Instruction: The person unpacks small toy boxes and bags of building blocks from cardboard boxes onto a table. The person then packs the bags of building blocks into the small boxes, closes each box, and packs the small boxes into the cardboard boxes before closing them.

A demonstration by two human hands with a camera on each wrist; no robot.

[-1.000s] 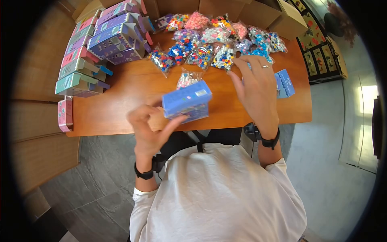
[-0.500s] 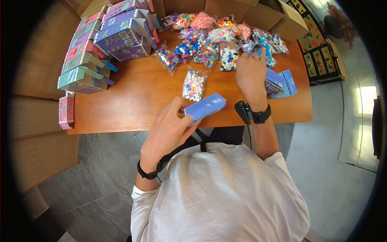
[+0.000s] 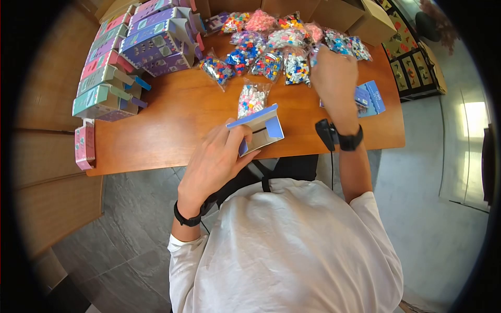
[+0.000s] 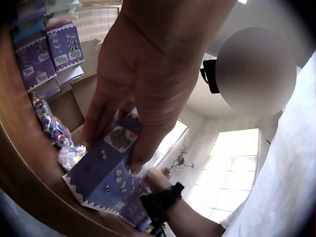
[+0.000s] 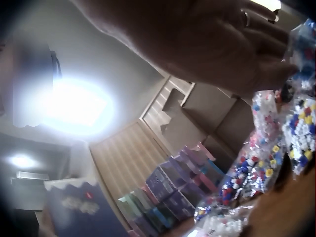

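My left hand (image 3: pixel 209 161) grips a small blue carton (image 3: pixel 261 130) near the table's front edge. Its open end faces up, showing a pale inside and a blue flap; the left wrist view shows the carton's printed side (image 4: pixel 111 168) with a scalloped white border. Just beyond the carton lies a clear bag of mostly white and pink beads (image 3: pixel 252 99). Over the right end of the bag pile, my right hand (image 3: pixel 336 78) has its fingers bent. In the right wrist view, its thumb and fingers pinch a clear bag with blue and red beads (image 5: pixel 303 49).
Several bead bags (image 3: pixel 266 63) cover the table's back middle. Printed cartons (image 3: pixel 156 44) are stacked at the left, with a pink carton (image 3: pixel 84 145) at the left corner. Blue cartons (image 3: pixel 373 99) lie right of my right hand. Cardboard boxes (image 3: pixel 334 21) line the back.
My left hand has turned the blue carton so its open end shows. The right hand moved to the blue bead bags, and its fingers have closed on one.
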